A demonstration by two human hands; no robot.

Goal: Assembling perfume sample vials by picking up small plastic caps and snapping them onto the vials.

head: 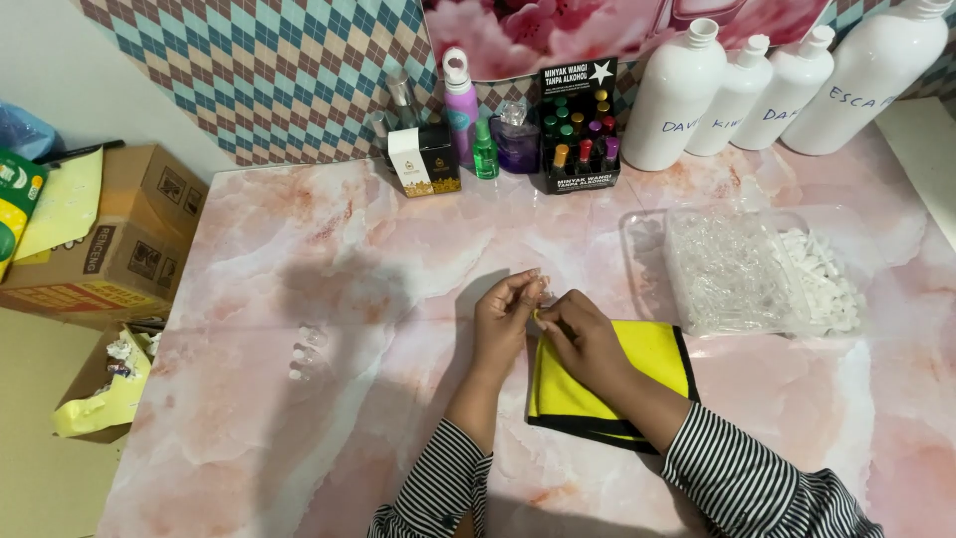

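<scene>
Pink marble-patterned counter (pixel 299 249) fills most of the view, with broad bare room on its left half and along the near edge; its left edge drops off beside a cardboard box (pixel 119 239) and a smaller open box (pixel 105 389) stuffed with yellow paper. At the centre, the left hand (pixel 506 319) and right hand (pixel 583 339), both in black-and-white striped sleeves, meet fingertip to fingertip, each pinching a tiny clear piece (pixel 541 299) between them; it is too small to tell what it is. The right hand rests over a folded yellow cloth (pixel 652 354) with a black border, lying flat near the counter's middle. Just right of the hands sits a clear plastic tray (pixel 737 269) heaped with small clear pieces on one side and white pieces on the other. Along the back edge, against a diamond-patterned wall (pixel 259 70), stand a small white-and-black carton (pixel 426 159), a purple bottle (pixel 460 105), a small green bottle (pixel 485 149), a clear violet flask (pixel 516 139) and a black display box (pixel 580 125) holding rows of coloured vials. To the right, four large white bottles (pixel 677 95) with handwritten labels stand shoulder to shoulder. A few small clear items (pixel 307 354) lie apart on the left.
</scene>
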